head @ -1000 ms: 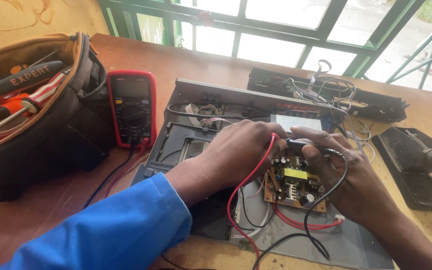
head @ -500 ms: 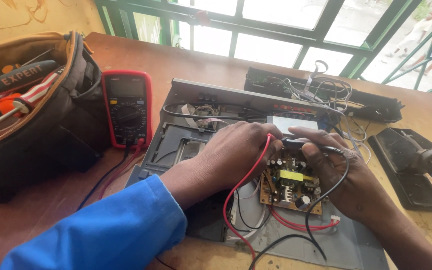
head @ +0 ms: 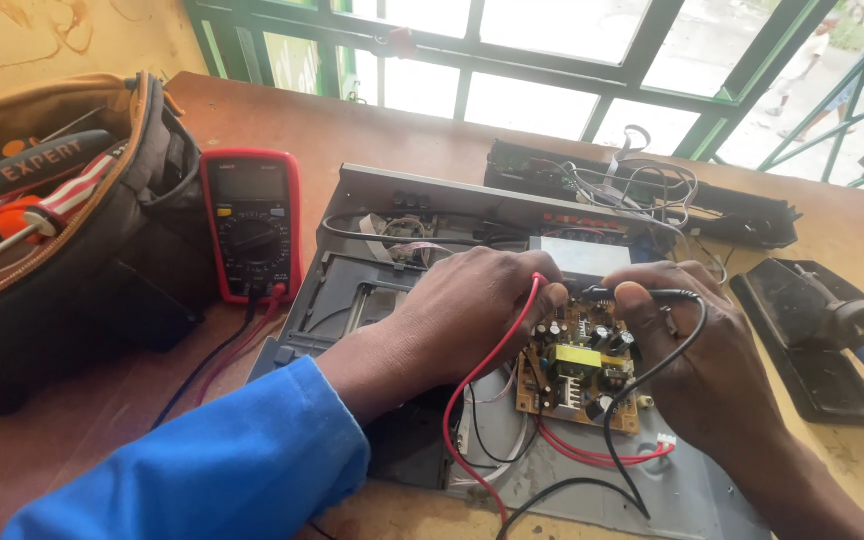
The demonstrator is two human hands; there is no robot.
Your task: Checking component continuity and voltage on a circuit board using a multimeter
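Pinching a red probe point(head: 530, 295) in the left grip point(head: 472, 310), fingers curled tight around it, tip hidden under the knuckles at the far edge of the board point(head: 577, 375). Pinching a black probe point(head: 652, 294) in the right grip point(head: 697, 370), thumb and forefinger pressed together on its shaft, tip aimed left toward that same edge. Cannot tell whether either tip touches metal.

Just below both grips: board lying flat on a grey chassis point(head: 392, 190), yellow part at its middle, dark capacitors around it, red wires looping off its near edge. Probe cables trailing down from the grips across the chassis. Beyond the grips, a black panel point(head: 752, 215) tangled with wires. Well left of the left grip, a red meter point(head: 252, 225) face up on the worktop point(head: 352, 120), then a tool bag point(head: 102, 290) with screwdrivers point(head: 32, 170). Right of the right grip, an iron point(head: 852, 322) resting on a black stand point(head: 802, 375).

Likely trouble from here: tips sitting so near each other that a small slip could bridge neighbouring joints and short the board. Could also snag a cable with a wrist and drag the board if it lies loose. Meter well off to the left, so a glance that way could let a tip wander.
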